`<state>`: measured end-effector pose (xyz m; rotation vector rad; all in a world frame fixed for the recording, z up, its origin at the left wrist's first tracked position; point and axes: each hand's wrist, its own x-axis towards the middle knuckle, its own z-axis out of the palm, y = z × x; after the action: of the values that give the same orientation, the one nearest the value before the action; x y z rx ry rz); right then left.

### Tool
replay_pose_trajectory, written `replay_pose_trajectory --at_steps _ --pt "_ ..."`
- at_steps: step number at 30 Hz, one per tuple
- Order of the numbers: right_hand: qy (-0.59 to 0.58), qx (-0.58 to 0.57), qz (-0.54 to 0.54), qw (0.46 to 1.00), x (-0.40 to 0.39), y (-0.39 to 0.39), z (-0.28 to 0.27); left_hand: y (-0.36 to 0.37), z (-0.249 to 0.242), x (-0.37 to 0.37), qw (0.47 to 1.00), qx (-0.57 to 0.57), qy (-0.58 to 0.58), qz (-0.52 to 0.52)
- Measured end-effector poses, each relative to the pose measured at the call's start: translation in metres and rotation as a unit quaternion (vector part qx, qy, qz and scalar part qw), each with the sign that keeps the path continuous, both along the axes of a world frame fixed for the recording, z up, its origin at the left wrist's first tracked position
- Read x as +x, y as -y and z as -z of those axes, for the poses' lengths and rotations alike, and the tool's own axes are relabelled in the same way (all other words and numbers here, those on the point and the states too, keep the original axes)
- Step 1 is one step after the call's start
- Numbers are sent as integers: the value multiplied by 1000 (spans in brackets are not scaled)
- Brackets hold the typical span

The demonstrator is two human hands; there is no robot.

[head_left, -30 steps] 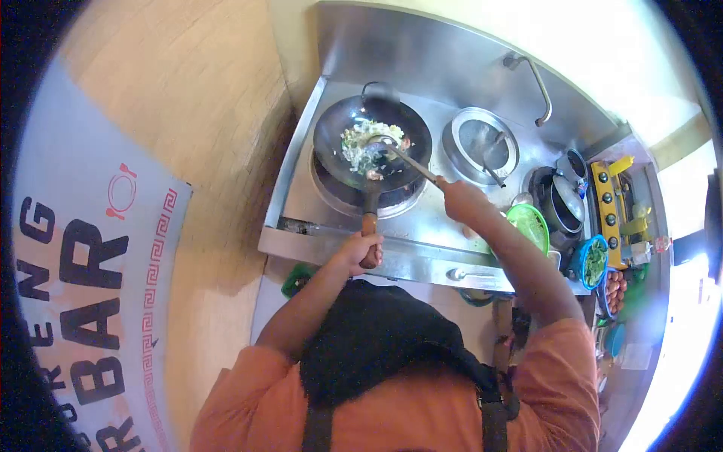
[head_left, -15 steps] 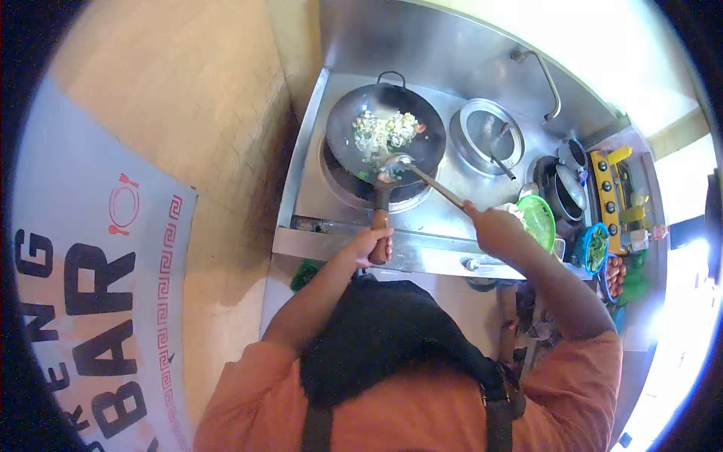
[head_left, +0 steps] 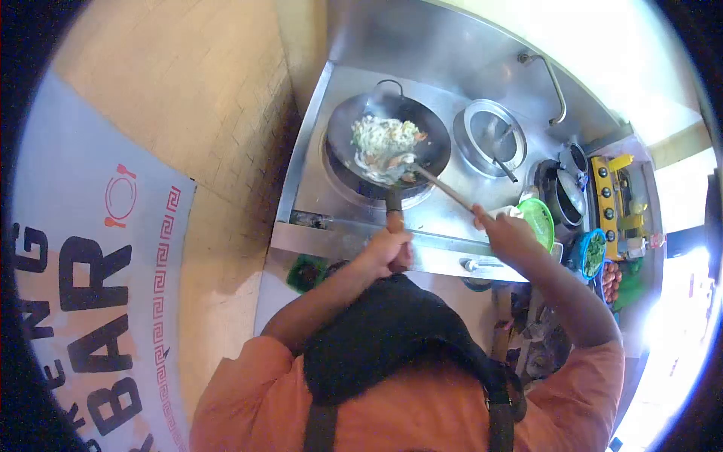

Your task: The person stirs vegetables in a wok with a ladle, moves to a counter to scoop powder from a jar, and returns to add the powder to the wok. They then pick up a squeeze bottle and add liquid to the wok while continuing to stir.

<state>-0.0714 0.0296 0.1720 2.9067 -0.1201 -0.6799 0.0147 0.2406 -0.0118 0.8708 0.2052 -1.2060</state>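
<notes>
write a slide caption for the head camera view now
Left hand grips the wok handle while the right hand works a long-handled ladle through the food.
</notes>
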Motion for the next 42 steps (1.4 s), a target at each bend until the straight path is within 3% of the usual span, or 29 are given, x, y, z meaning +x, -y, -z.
replay_pose_trajectory --at_steps 2,4,6,10,14,16,18,21,24,26,27,28,30,36,37,40,42 --pt "61 -40 -24 997 14 20 8 9 -8 -7 999 -15 18 26" --pt "69 9 -6 998 24 21 -11 18 6 0 999 24 18 -24" --pt "31 160 123 979 22 14 -27 12 19 6 1000 -23 -4 -12" --pt "-8 268 139 953 4 8 -49 8 29 9 999 -35 -10 1" --pt "-46 182 104 977 3 0 -21 1 46 16 1000 10 20 13" --pt "8 16 84 996 25 -2 20 -2 53 18 1000 -5 23 10" --pt "87 29 65 994 58 11 72 0 59 19 999 -21 28 9" --pt "76 52 65 994 69 4 85 -5 67 27 1000 -27 10 5" --pt "-14 17 41 999 19 -30 20 -17 69 30 999 17 35 33" --pt "1 -11 25 1000 15 -14 27 -17 31 16 999 23 31 34" --pt "17 -32 16 999 7 -5 33 -11 8 6 999 -29 -24 -2" --pt "89 -44 -15 995 11 10 33 -4 6 -1 999 -28 -24 -2" --pt "114 -39 -34 992 26 35 15 5 2 0 1000 5 27 -15" --pt "67 -95 -5 993 -1 21 -54 -8 32 16 1000 -11 6 -9" --pt "30 -71 31 997 1 14 -50 -10 33 17 1000 -10 25 -4" --pt "65 -22 78 995 22 17 57 -14 46 22 998 -23 48 31" --pt "118 25 103 987 37 12 88 -15 57 28 996 -34 59 61"
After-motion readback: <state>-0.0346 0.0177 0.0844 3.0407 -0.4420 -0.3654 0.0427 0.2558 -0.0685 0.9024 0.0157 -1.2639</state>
